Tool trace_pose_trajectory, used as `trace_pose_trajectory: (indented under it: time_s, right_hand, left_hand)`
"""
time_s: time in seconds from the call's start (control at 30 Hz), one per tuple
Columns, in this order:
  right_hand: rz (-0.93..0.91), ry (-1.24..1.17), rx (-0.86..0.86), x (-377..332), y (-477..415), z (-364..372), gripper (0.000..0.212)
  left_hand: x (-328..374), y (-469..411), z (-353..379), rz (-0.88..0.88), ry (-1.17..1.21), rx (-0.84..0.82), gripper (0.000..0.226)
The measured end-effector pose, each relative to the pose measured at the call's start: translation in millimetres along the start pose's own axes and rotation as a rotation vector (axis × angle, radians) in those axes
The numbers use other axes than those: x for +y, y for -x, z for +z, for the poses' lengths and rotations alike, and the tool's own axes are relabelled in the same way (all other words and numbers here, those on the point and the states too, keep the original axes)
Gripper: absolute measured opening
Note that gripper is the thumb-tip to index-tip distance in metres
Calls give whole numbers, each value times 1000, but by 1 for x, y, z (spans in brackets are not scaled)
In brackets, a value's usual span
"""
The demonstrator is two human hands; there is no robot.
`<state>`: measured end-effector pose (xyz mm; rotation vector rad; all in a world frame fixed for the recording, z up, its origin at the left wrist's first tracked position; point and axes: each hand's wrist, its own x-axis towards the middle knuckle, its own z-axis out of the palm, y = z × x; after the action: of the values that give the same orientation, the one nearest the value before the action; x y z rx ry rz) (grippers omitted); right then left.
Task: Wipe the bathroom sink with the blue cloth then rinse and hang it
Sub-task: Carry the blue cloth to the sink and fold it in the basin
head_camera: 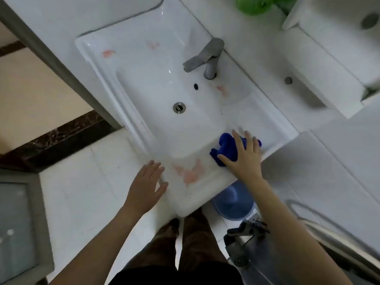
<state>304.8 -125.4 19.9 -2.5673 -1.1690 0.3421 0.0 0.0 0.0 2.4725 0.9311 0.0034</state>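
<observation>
A white rectangular sink [131, 93] fills the middle of the view, with a grey faucet [207, 58] at its back and a metal drain [179, 107] in the basin. Pink stains [190, 171] mark the front rim, and smaller ones lie near the faucet and at the far left corner. My right hand [243, 155] presses flat on a crumpled blue cloth [226, 148] at the sink's front right rim. My left hand [147, 184] rests with fingers spread on the front left edge of the sink, holding nothing.
A blue bucket [234, 200] stands on the floor under the sink's front edge, with a dark object [242, 241] beside it. A green item [255, 5] sits at the top right, next to a white fixture [333, 50]. My legs stand close below the sink.
</observation>
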Motion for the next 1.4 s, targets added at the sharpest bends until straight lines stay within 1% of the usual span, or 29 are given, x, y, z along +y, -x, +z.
trace_pose_trajectory:
  time_s: [0.03,0.1,0.17,0.23,0.33,0.4,0.47,0.5,0.6,0.73,0.83,0.93,1.03,1.13,1.23,1.3,1.4]
  right_hand:
    - [-17,41,-64,1,-8,4,89]
    - [-40,141,-171,5,-19,12,91]
    - [-58,226,-228,10,-25,22,84]
    - [-49,233,-219,15,-32,25,71]
    - [-20,65,-212,22,-44,19,57]
    - [-24,-188,-182,20,-45,9,43]
    - [4,-437,-176,14,-42,-3,35]
    - [6,-522,-174,9,-39,-9,34]
    - [-9,-663,-168,-17,-30,-31,49]
    - [-135,-777,-212,-72,-13,-48,52]
    - [-237,-881,-290,-119,8,-44,51]
    - [-310,-931,-410,-161,40,-27,51]
    - [-326,-915,-546,-193,77,1,48]
    - [-291,-889,-680,-216,118,35,43]
    - [-296,-811,-712,-241,159,69,43]
    - [-294,-745,-728,-263,186,90,40]
    - [-327,-665,-701,-303,220,115,43]
  left_hand:
    - [-1,2,3,-19,-17,-17,63]
    - [1,5,7,-66,-9,-1,62]
    - [4,7,10,-98,2,14,57]
    - [6,6,10,-108,6,28,54]
    - [11,5,5,-142,31,31,53]
    - [15,4,1,-166,61,39,47]
    - [16,1,1,-185,85,18,42]
    - [18,1,0,-206,102,9,41]
    - [25,2,-12,-325,201,45,34]
    - [28,27,-45,-462,358,284,26]
    - [18,70,-64,-556,375,461,24]
    - [1,131,-63,-670,381,543,25]
    - [-18,202,-39,-838,408,556,27]
    - [-30,279,-3,-1045,508,503,32]
    - [-41,357,28,-1197,626,454,32]
    - [-53,407,36,-1277,691,438,29]
    - [-76,462,31,-1361,794,531,14]
